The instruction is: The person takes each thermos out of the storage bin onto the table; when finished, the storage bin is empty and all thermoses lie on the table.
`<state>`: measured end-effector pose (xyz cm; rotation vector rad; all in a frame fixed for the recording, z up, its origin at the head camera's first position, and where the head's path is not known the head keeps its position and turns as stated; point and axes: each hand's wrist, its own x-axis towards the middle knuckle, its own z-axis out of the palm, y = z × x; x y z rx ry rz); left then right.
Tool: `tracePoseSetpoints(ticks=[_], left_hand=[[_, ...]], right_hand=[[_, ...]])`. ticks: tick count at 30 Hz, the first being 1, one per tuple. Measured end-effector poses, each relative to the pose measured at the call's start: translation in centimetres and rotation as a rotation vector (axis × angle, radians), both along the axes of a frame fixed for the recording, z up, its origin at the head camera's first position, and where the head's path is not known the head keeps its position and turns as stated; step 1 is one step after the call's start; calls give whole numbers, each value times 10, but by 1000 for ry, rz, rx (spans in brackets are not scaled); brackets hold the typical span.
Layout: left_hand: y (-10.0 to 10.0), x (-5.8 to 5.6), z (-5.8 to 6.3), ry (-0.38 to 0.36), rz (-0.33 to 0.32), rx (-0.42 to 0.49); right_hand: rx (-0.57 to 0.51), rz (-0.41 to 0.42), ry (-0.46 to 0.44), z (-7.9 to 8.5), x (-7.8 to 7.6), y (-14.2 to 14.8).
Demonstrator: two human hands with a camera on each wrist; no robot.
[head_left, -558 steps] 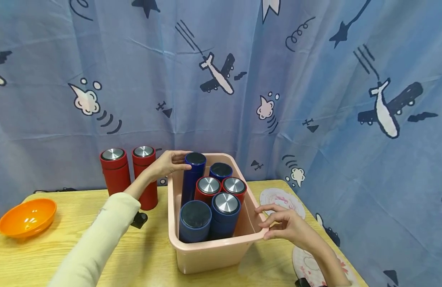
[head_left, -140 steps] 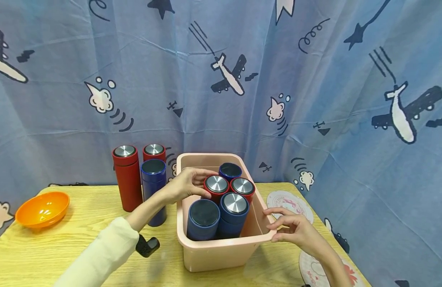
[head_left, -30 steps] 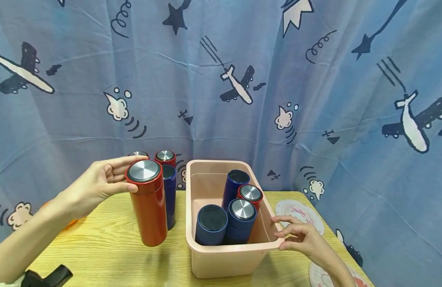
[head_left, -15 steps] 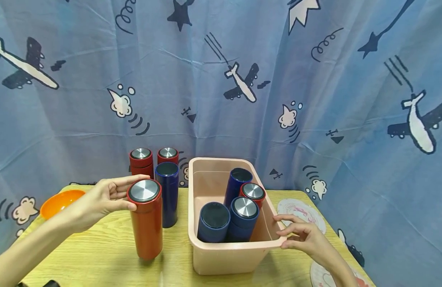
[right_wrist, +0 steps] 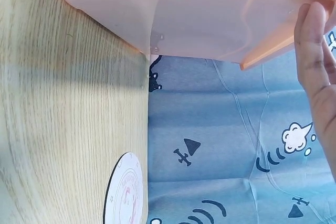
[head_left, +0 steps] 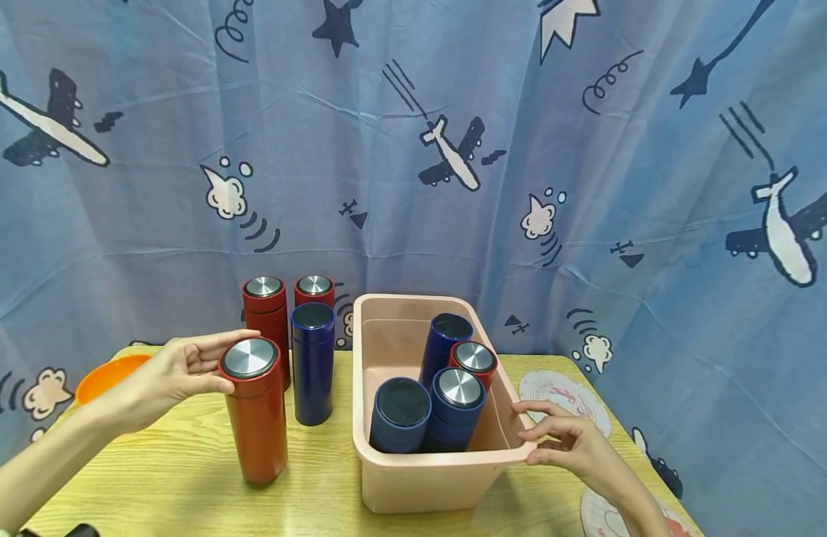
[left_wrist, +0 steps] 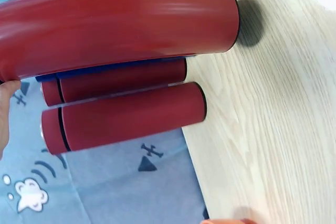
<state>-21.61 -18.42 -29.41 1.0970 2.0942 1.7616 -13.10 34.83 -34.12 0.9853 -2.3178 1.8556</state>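
My left hand (head_left: 171, 380) grips an orange-red thermos (head_left: 259, 432) with a silver lid near its top, thumb on one side and fingers behind. The thermos stands upright close over the table; in the left wrist view its base lies right beside its shadow. My right hand (head_left: 570, 444) pinches the right front corner of a pink plastic bin's rim (head_left: 447, 460). Inside the bin are a glossy blue thermos (head_left: 437, 350), a red one (head_left: 476, 358) and two dark blue ones, one black-topped (head_left: 401, 418) and one silver-topped (head_left: 457, 410).
Behind the held thermos stand a blue thermos (head_left: 313, 373) and two red ones, left (head_left: 268, 321) and right (head_left: 315, 292). An orange bowl (head_left: 107, 377) sits at the left. Round white mats (head_left: 564, 395) lie right of the bin, and a blue curtain (head_left: 386, 224) hangs behind.
Over the earlier frames a blue thermos went from bin to table, then the left hand lifted out the orange-red one. It has since come down and shifted slightly left. The right hand stays on the rim.
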Motion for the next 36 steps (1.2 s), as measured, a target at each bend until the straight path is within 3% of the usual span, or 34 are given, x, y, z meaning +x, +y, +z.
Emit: tracePoseSetpoints(ticks=[13,19,30,36], left_hand=[[-21,-15,-2,45,79,-35],[-28,-26,-3,29,100,-35],[-33,-45,-8,10,105,5],[-29,-53,-9,9,137,-22]], right_hand=[[2,2,28,-2,0,1],[-7,19,35,-3,-1,1],[-15,28,13,-3,0,1],[9,1,15,-1,0,1]])
